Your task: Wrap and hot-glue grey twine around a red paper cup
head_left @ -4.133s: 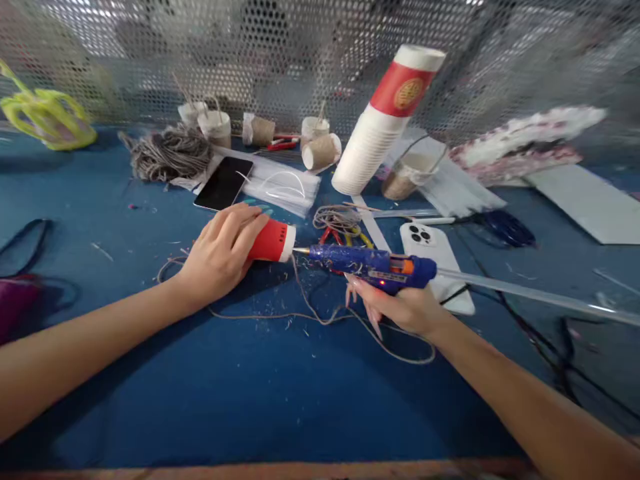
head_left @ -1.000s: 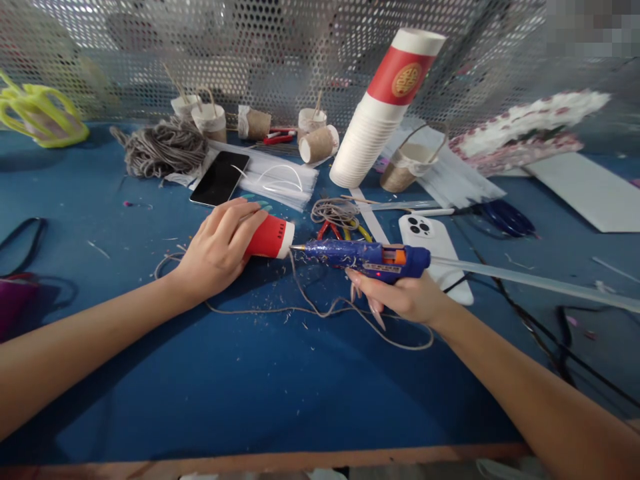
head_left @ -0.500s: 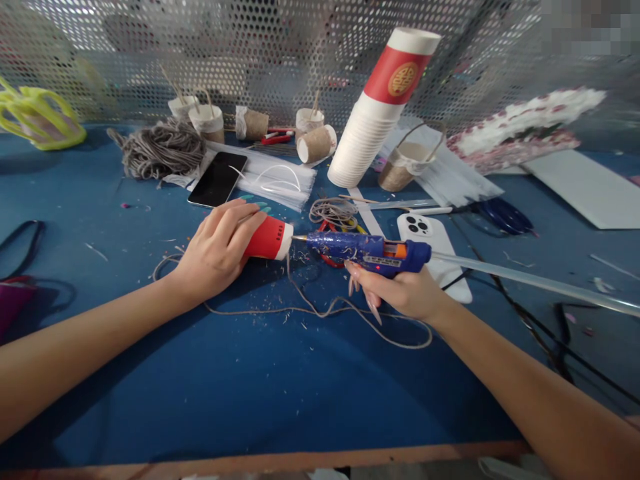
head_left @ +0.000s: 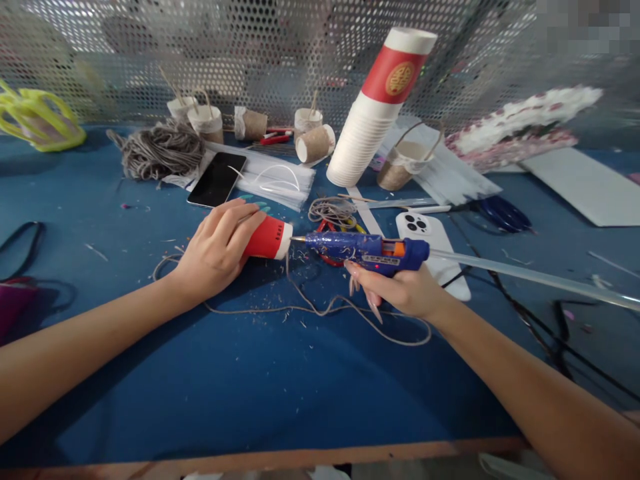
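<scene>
A red and white paper cup (head_left: 267,238) lies on its side, its base facing right, with my left hand (head_left: 215,250) wrapped over it. My right hand (head_left: 400,290) grips a blue hot glue gun (head_left: 345,245) whose metal nozzle is at the edge of the cup's base; whether it touches I cannot tell. A long clear glue stick (head_left: 525,275) sticks out of the gun's back. Thin grey cord (head_left: 325,313) runs from the cup's base and loops across the blue table below my hands.
A tilted stack of paper cups (head_left: 370,127) stands behind the gun. Nearby lie a black phone (head_left: 218,179), a white phone (head_left: 440,257), grey yarn (head_left: 160,153), clear glue sticks (head_left: 280,180) and red-handled pliers (head_left: 330,259). Several twine-wrapped cups (head_left: 315,143) line the metal mesh (head_left: 280,67).
Almost nothing differs. The glue gun's nozzle has shifted very slightly left along with a small shift of the view, and my left hand stays on the cup.
</scene>
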`<act>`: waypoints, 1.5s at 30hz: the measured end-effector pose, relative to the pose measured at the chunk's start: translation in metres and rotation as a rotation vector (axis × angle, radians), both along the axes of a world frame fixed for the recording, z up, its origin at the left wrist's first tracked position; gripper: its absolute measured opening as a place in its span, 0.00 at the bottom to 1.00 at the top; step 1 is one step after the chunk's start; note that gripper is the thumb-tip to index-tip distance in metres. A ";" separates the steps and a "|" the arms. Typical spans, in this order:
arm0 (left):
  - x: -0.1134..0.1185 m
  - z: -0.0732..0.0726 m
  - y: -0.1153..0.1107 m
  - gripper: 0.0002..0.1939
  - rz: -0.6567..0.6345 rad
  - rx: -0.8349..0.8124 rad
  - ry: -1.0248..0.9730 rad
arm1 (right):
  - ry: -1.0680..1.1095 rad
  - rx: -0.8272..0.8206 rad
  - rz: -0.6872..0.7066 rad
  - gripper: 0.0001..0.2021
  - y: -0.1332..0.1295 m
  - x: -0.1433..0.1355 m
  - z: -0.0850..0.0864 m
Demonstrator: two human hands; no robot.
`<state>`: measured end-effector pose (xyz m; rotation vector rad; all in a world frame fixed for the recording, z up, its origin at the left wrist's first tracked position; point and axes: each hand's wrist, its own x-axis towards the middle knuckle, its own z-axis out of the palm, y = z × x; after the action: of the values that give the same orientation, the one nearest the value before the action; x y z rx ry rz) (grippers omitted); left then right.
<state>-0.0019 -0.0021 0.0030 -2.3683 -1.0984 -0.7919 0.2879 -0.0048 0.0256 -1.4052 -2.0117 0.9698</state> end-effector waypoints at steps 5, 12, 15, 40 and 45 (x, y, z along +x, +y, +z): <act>0.000 0.000 0.000 0.27 -0.003 -0.023 -0.014 | 0.048 -0.042 0.007 0.22 -0.004 -0.004 0.010; 0.001 0.002 -0.001 0.25 0.006 0.017 0.006 | 0.028 0.001 0.087 0.23 -0.001 0.000 0.010; 0.002 0.002 -0.001 0.25 0.005 0.015 0.000 | 0.037 -0.025 0.107 0.20 0.002 0.002 0.007; 0.001 0.001 -0.001 0.26 -0.020 0.024 -0.011 | 0.081 -0.116 -0.026 0.21 -0.003 -0.004 0.015; 0.000 0.000 -0.001 0.27 -0.020 0.025 -0.009 | 0.087 -0.115 -0.021 0.20 -0.003 -0.005 0.017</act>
<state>-0.0024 -0.0035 0.0034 -2.3609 -1.0644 -0.8188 0.2832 -0.0082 0.0421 -1.4157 -1.9011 1.1329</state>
